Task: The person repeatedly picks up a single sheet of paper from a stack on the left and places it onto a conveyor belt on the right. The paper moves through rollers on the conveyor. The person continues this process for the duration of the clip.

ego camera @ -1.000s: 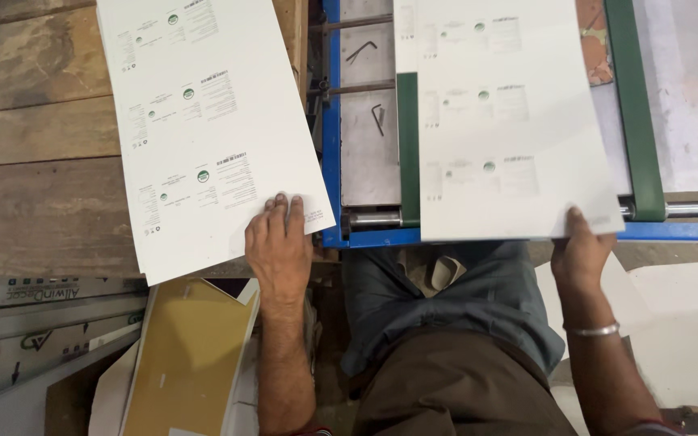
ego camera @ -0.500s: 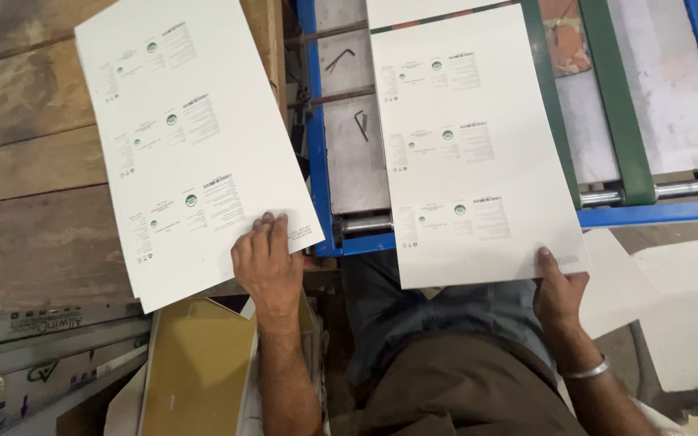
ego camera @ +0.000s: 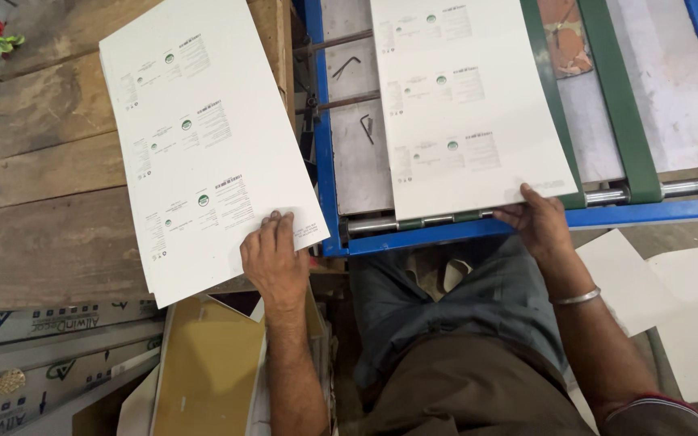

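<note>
Right sheet (ego camera: pixel 470 105) has slid toward the upper right of the frame, further onto the blue machine bed (ego camera: pixel 446 234); its bottom edge now sits at the roller instead of overhanging. Right hand (ego camera: pixel 539 222) moved up with it. Left hand (ego camera: pixel 272 258) unchanged on left stack (ego camera: pixel 203 145).

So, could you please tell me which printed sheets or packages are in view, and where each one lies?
Left sheet stack: white, small printed blocks, on wooden table, under left hand.
Right sheet: white, same print, on blue-framed machine, right hand at its corner.
Printed strips: pale, bottom left.
</note>
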